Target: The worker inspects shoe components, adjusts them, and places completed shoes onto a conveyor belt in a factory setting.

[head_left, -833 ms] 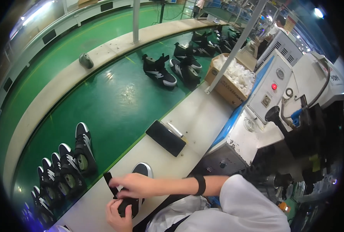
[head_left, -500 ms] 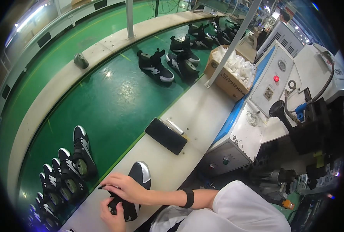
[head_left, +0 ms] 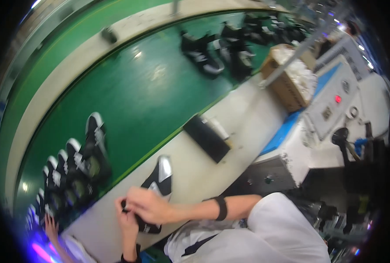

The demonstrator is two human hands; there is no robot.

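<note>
Black, low-cut shoe with a silver toe cap (head_left: 162,177) lies on the long white tabletop (head_left: 190,186), its toe pointing away from the person. Pale markings at its heel are too blurred to read. Over its near half, the left hand (head_left: 126,215) and right hand (head_left: 149,205) meet; each grip is narrow, fingers curled on a small dark piece (head_left: 124,204), too blurred to identify. Right of the shoe's toe lies a flat black rectangular slab (head_left: 207,139); farther beyond, a brown cardboard carton (head_left: 286,90) bears smeared, illegible print. Left of the shoe, black-and-white shoes (head_left: 75,163) line a glossy green surface (head_left: 129,101).
</note>
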